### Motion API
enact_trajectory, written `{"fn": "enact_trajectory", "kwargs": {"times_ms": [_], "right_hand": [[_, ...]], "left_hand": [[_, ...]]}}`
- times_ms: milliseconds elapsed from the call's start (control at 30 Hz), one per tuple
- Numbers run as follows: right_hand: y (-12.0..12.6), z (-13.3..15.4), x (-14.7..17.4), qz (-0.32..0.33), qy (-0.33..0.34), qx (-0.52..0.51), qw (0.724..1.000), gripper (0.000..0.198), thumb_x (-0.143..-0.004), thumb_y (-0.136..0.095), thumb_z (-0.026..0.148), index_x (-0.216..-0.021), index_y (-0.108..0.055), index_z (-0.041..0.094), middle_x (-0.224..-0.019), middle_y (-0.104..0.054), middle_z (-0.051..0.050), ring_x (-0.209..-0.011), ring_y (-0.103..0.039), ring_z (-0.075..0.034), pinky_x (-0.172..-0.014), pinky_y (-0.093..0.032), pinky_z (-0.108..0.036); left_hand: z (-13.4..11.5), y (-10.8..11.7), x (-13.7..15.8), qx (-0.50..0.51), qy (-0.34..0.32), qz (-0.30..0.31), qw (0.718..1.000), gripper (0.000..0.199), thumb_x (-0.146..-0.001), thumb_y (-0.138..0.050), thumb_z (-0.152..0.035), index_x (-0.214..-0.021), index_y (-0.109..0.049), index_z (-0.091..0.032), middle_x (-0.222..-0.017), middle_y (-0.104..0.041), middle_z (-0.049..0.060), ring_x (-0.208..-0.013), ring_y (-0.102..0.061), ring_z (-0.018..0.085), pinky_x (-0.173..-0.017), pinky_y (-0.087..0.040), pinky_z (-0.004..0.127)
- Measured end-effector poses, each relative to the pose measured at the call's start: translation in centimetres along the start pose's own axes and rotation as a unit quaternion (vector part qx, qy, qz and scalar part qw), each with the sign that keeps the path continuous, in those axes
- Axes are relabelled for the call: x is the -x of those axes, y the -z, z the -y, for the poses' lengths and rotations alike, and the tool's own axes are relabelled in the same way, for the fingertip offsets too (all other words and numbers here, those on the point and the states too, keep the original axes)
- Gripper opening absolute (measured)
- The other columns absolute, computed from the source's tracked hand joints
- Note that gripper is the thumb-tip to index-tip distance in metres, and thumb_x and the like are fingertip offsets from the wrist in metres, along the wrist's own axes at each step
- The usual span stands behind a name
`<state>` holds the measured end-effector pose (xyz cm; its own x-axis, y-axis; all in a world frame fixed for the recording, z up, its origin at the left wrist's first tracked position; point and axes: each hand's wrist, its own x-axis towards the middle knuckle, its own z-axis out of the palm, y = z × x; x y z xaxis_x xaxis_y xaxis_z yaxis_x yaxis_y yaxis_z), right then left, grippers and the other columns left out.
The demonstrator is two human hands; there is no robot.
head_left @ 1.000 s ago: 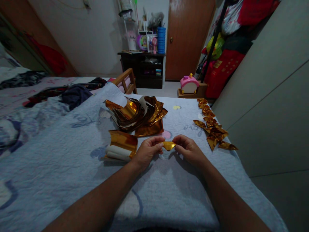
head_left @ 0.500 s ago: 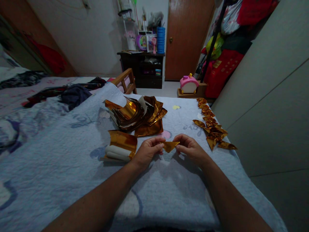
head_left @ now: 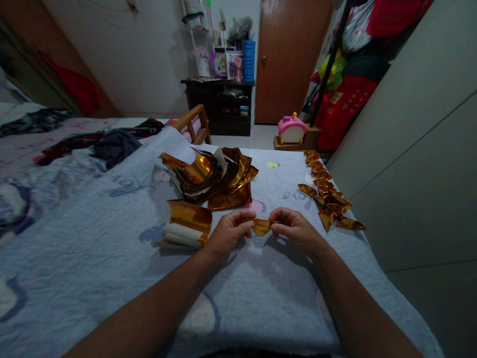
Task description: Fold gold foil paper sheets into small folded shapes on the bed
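A small folded piece of gold foil paper (head_left: 261,227) is held above the bed between my two hands. My left hand (head_left: 235,226) pinches its left end between thumb and fingers. On the other side my right hand (head_left: 290,224) grips the right end the same way. Left of my left hand lies a curled stack of gold foil sheets with grey-white backs (head_left: 190,219). Beyond it is a bigger fanned pile of gold foil sheets (head_left: 203,169). Several folded gold foil pieces (head_left: 331,203) lie in a row along the bed's right edge.
A pale blue patterned bedspread (head_left: 122,278) covers the bed. Dark clothes (head_left: 117,146) lie at the left. Past the foot stand a wooden chair (head_left: 201,124), a dark cabinet (head_left: 223,107) and a pink toy (head_left: 292,130). A pale cabinet wall (head_left: 417,164) rises along the right.
The foil piece between my hands has changed from a pointed triangle to a blunter, flatter-bottomed shape. Both hands have stayed almost in place, still pinching it.
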<state>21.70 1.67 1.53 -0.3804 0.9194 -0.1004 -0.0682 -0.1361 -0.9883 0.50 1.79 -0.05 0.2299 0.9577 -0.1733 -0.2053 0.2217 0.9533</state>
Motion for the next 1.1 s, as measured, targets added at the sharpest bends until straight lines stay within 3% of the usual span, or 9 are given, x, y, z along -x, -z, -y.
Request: {"fn": "enact_trajectory", "kwargs": {"times_ms": [233,633,1100], "right_hand": [[0.2,0.0,0.0,-0.003,0.000,-0.014,1.000,0.024,-0.072,-0.081,0.034,-0.083,-0.068,0.018,-0.079,-0.066,0.000,-0.066,-0.056,-0.012,-0.063,-0.045,-0.025],[0.6,-0.6,-0.2,0.008,0.004,-0.094,0.996,0.030,-0.068,-0.088,0.036,-0.080,-0.068,0.018,-0.070,-0.063,0.003,-0.059,-0.055,-0.009,-0.057,-0.041,-0.022],[0.8,-1.3,-0.2,0.026,-0.029,-0.130,0.991,0.031,-0.067,-0.090,0.039,-0.080,-0.072,0.017,-0.072,-0.067,0.000,-0.057,-0.057,-0.009,-0.054,-0.041,-0.022]], "left_hand": [[-0.4,-0.1,0.3,-0.041,-0.063,0.020,0.997,0.030,-0.072,-0.080,-0.030,-0.097,-0.073,-0.016,-0.073,-0.067,0.000,-0.062,-0.057,0.011,-0.060,-0.044,0.022],[0.2,0.6,0.5,-0.008,-0.028,0.110,0.994,0.034,-0.074,-0.082,-0.026,-0.106,-0.076,-0.017,-0.094,-0.075,0.007,-0.071,-0.062,0.013,-0.070,-0.050,0.026],[0.5,0.8,0.2,0.054,-0.008,0.134,0.990,0.033,-0.074,-0.085,-0.033,-0.101,-0.079,-0.016,-0.085,-0.074,0.006,-0.063,-0.062,0.010,-0.062,-0.050,0.023]]}}
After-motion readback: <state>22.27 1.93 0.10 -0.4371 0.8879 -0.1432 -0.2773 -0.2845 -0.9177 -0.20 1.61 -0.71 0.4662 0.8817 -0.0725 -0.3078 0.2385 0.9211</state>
